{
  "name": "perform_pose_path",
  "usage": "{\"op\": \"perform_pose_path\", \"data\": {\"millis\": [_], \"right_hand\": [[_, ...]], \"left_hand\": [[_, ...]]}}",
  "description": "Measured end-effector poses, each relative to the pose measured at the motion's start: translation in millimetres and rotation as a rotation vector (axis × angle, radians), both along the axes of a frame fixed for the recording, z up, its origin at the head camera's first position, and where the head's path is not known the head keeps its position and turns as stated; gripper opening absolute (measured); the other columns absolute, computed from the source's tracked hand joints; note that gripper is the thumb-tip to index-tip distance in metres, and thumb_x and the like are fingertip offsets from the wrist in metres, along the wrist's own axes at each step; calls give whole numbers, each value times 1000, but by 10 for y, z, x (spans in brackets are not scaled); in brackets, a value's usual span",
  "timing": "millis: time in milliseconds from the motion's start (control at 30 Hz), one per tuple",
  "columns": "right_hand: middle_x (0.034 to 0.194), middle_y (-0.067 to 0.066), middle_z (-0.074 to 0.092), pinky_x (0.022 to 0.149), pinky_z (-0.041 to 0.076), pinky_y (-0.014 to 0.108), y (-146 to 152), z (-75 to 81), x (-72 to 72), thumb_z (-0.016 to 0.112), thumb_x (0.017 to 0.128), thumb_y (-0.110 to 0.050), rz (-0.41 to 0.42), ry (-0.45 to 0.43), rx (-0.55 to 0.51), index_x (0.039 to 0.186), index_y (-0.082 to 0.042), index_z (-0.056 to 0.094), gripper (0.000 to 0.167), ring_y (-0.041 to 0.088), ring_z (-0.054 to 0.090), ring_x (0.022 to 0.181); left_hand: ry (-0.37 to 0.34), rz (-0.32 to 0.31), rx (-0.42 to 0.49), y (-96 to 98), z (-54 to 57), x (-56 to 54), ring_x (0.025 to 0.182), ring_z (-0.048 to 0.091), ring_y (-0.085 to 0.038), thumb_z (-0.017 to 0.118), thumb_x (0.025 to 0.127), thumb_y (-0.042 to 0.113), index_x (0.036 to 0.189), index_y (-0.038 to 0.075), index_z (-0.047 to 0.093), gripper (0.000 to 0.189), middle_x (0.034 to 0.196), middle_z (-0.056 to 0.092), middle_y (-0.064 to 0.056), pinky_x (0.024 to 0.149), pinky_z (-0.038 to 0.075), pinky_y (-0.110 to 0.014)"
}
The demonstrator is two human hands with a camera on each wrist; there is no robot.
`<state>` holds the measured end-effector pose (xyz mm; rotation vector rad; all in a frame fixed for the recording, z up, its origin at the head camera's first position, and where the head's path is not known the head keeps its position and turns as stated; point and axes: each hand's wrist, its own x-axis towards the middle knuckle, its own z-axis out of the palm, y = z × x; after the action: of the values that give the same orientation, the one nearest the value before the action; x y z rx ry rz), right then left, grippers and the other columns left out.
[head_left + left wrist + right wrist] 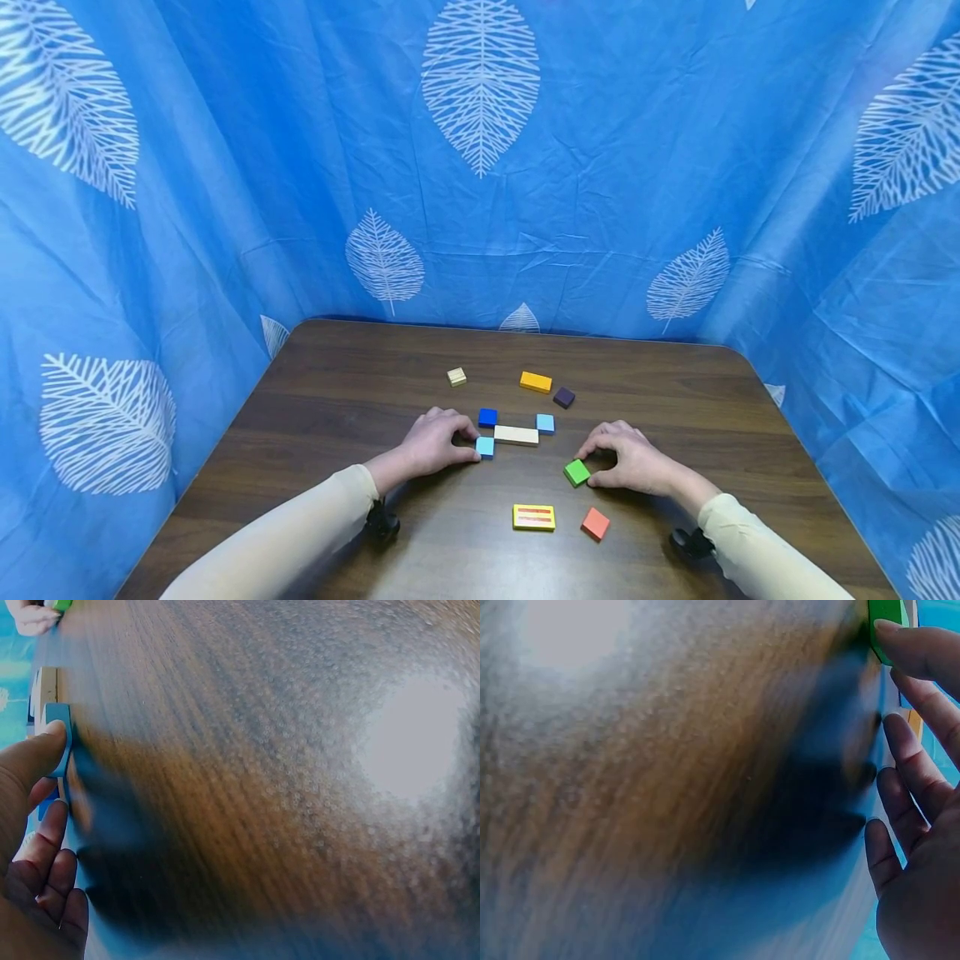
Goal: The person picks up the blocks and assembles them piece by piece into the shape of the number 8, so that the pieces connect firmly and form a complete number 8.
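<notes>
My left hand [435, 443] pinches a light blue block [485, 448] between thumb and forefinger; in the left wrist view the thumb presses on this block's [58, 712] side. The block lies at the left end of a long cream block [516, 436]. A dark blue block [488, 417] is just behind that end, and another light blue block [545, 424] sits at the right end. To the right, my right hand [628, 460] holds a green block [577, 472] by its edges, turned at an angle on the table. The right wrist view shows the thumb on the green block [885, 610].
Nearer me on the brown wooden table [315, 467] lie a yellow block with red stripes [533, 517] and a tilted coral block [596, 524]. Farther back are a beige block [456, 377], an orange block [536, 382] and a dark purple block [564, 397]. Blue leaf-patterned cloth [615, 167] hangs behind.
</notes>
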<state>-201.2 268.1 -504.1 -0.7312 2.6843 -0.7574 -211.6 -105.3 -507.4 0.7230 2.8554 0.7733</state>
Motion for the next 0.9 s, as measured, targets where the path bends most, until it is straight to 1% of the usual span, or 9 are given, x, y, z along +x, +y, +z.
{"op": "perform_pose_path", "data": {"millis": [167,300,533,767,900], "right_hand": [[110,-18,58,93,38,53,6,-8,18,85,82,-39,6,25,-6,107,-41,71,29,19,47,110],[107,-20,59,92,38,52,-4,-28,32,85,82,-38,-10,42,-9,105,-42,72,27,18,48,108],[103,-21,61,92,38,52,-70,-79,82,84,84,-39,-20,118,-29,106,-37,74,24,16,52,106],[99,-22,62,94,39,51,-197,-113,123,85,83,-41,-89,174,-37,105,-33,76,25,14,54,104],[99,-21,62,91,40,49,-284,-124,122,86,82,-41,-110,195,-47,104,-32,76,25,12,54,101]], "left_hand": [[6,-1,-4,-4,-1,-5,97,54,-19,85,85,35,99,22,75,22,99,67,7,89,43,-48],[3,0,-6,-2,3,-6,97,54,-19,85,85,35,99,22,75,22,99,67,7,89,43,-48],[6,-1,-8,1,-1,-6,97,55,-18,85,85,35,99,22,75,22,98,67,8,89,43,-47],[17,-6,-1,2,-6,0,97,54,-19,85,84,34,98,22,75,21,97,67,8,87,43,-46],[15,-3,-1,1,-4,1,97,55,-19,85,84,35,98,22,75,22,98,67,8,87,43,-46]]}}
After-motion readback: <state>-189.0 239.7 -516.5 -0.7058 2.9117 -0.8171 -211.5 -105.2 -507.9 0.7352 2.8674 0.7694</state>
